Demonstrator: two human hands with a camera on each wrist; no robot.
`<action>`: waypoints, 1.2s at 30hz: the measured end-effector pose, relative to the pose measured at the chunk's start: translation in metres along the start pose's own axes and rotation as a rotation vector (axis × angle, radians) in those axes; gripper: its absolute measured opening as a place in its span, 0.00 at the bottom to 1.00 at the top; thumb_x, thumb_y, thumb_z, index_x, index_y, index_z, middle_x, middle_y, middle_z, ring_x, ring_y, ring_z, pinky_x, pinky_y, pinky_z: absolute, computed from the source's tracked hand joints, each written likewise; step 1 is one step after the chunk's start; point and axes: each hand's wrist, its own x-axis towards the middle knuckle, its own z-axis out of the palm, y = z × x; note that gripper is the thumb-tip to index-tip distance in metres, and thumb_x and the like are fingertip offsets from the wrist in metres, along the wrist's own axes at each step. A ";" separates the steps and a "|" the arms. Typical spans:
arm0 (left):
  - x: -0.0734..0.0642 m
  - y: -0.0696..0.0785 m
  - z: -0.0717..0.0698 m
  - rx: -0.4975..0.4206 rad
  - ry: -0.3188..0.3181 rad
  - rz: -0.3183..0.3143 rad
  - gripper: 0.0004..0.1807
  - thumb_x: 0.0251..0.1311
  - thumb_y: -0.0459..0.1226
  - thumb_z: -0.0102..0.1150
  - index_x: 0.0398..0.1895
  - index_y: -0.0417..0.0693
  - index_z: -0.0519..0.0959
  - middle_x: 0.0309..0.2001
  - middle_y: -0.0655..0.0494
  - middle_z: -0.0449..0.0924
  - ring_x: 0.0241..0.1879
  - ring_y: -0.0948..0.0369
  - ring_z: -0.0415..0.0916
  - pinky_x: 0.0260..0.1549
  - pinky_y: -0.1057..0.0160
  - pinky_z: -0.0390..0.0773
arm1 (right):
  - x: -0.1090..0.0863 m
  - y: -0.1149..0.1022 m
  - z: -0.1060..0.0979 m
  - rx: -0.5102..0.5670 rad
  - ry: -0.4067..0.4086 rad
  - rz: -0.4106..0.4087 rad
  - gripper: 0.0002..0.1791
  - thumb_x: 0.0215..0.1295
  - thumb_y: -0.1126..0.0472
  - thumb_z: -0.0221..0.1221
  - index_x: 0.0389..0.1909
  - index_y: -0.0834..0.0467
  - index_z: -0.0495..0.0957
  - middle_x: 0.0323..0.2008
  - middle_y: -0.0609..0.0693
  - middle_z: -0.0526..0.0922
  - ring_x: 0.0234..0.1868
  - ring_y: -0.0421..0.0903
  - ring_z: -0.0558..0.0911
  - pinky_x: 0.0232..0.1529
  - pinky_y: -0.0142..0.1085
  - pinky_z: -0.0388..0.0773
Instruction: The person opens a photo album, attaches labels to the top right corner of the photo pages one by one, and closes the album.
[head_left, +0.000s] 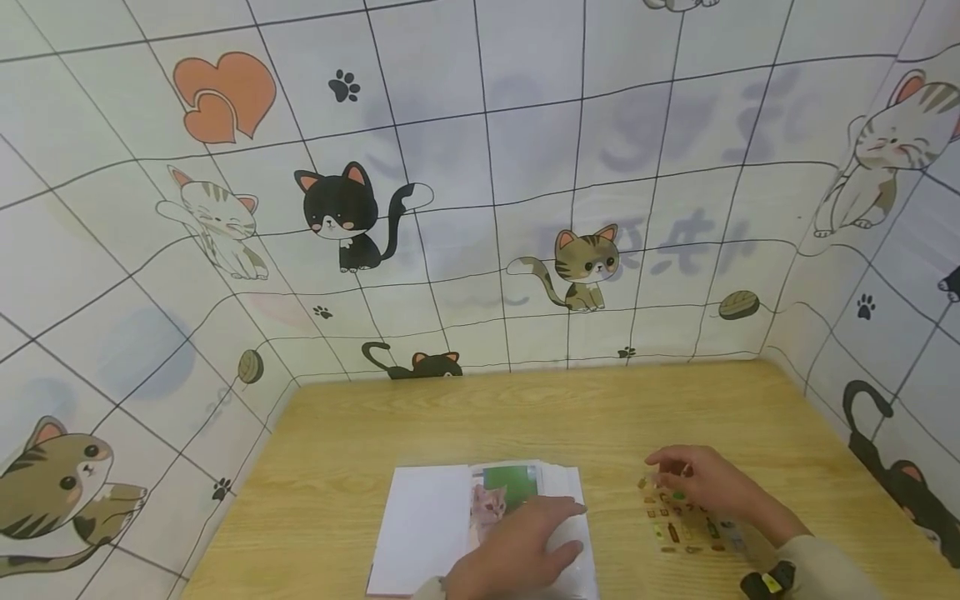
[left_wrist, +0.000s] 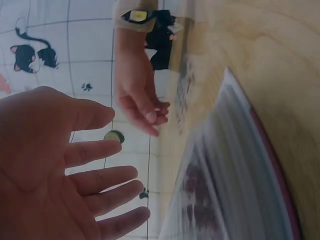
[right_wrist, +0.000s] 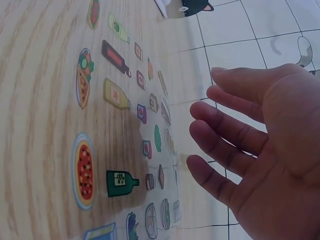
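Note:
An open photo album (head_left: 429, 521) lies on the table, its left side blank white and a kitten picture (head_left: 489, 503) showing on the right. My left hand (head_left: 525, 542) is over the right-hand pages, fingers spread and holding nothing; the left wrist view shows the palm beside the album's page edges (left_wrist: 235, 150). A clear sheet of small food stickers (head_left: 671, 532) lies to the right of the album. Above its far part is my right hand (head_left: 708, 483), fingers loosely bent. In the right wrist view, a pizza sticker (right_wrist: 84, 170) and a green bottle sticker (right_wrist: 122, 183) are near the fingers.
The wooden table (head_left: 525, 417) extends to a cloth wall (head_left: 450, 275) printed with a grid and cartoon cats, which also runs along both sides. A dark band with a yellow face (head_left: 768, 581) is on the right wrist.

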 end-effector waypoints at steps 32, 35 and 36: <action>0.063 0.051 0.068 0.497 -0.288 0.058 0.26 0.61 0.60 0.47 0.63 0.73 0.64 0.64 0.70 0.63 0.62 0.69 0.61 0.54 0.64 0.70 | 0.002 0.015 0.003 -0.160 0.109 -0.073 0.18 0.56 0.53 0.64 0.46 0.55 0.78 0.42 0.45 0.78 0.42 0.45 0.77 0.40 0.39 0.77; 0.065 0.054 0.074 0.530 -0.336 0.046 0.28 0.61 0.63 0.41 0.64 0.74 0.61 0.65 0.71 0.59 0.64 0.70 0.58 0.57 0.62 0.68 | 0.000 0.015 0.003 -0.186 0.113 -0.028 0.20 0.53 0.51 0.66 0.46 0.55 0.79 0.46 0.49 0.78 0.49 0.53 0.76 0.48 0.49 0.74; 0.065 0.054 0.076 0.531 -0.344 0.049 0.28 0.62 0.64 0.38 0.64 0.74 0.60 0.65 0.71 0.58 0.65 0.69 0.57 0.58 0.61 0.67 | -0.002 0.016 0.003 -0.184 0.110 -0.013 0.22 0.52 0.51 0.67 0.47 0.55 0.78 0.47 0.50 0.78 0.51 0.55 0.75 0.50 0.52 0.72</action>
